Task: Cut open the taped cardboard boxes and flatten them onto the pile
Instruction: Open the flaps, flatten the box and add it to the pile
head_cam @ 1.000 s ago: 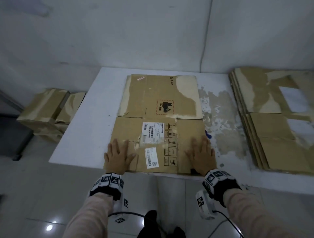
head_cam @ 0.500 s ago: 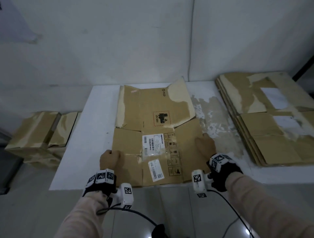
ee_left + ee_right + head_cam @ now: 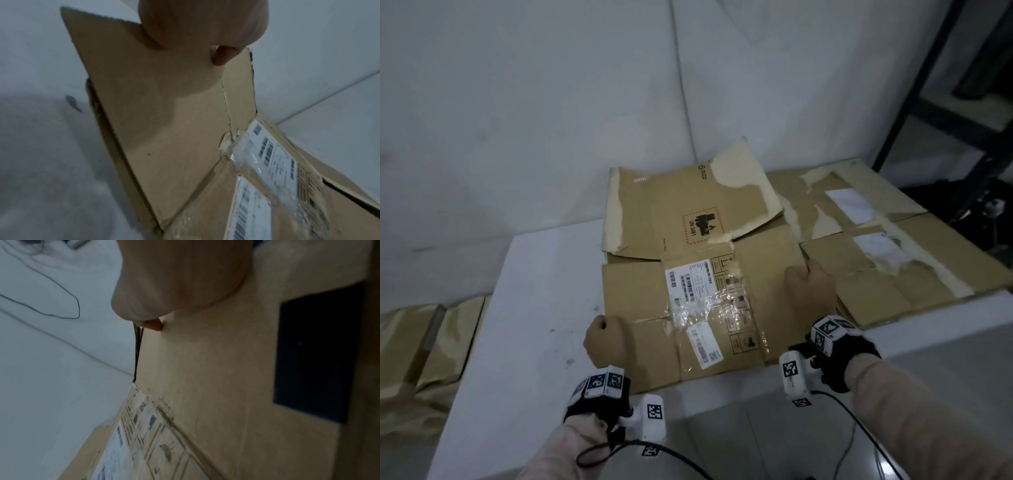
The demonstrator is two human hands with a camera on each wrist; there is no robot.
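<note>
**Both hands grip the flattened box**

The box [image 3: 698,270] lies flattened mid-frame on the white table [image 3: 544,291], its right edge overlapping the pile [image 3: 887,260] at right. The left hand [image 3: 604,342] clenches the box's left edge, thumb on top. The right hand [image 3: 811,286] grips its right edge. More cardboard [image 3: 424,346] sits at lower left, beyond the table.
</note>
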